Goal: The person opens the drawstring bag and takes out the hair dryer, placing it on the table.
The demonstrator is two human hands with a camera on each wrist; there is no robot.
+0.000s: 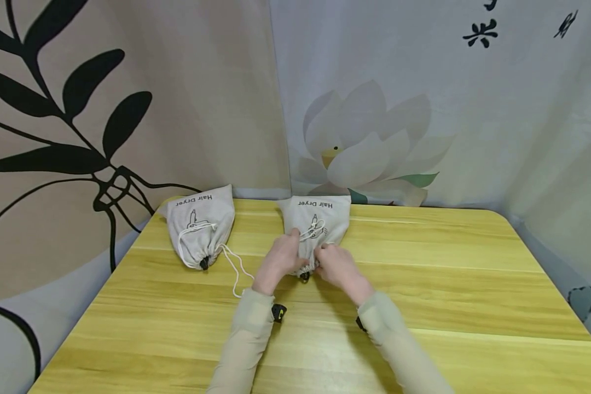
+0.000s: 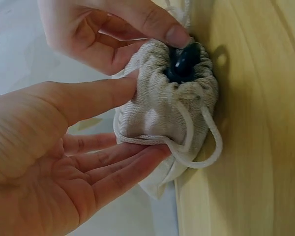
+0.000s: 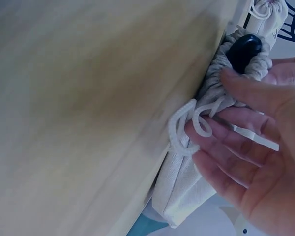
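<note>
A pale cloth drawstring bag (image 1: 342,216) printed "Hair Dryer" lies on the table, its gathered mouth toward me. My left hand (image 1: 282,256) grips one side of the neck, thumb on top and fingers beneath, as the left wrist view shows. At the other side my right hand (image 1: 339,266) pinches the puckered rim with thumb and fingers. A glossy black end (image 2: 187,61) shows in the partly drawn mouth; the rest of that thing is hidden in the cloth. White cord loops (image 3: 179,128) hang from the neck beside the right fingers.
A second bag (image 1: 197,216) with the same print lies at the left, a black tip at its mouth and its white cord (image 1: 236,273) trailing on the wooden table (image 1: 448,284). Behind the table hang printed curtains (image 1: 216,109).
</note>
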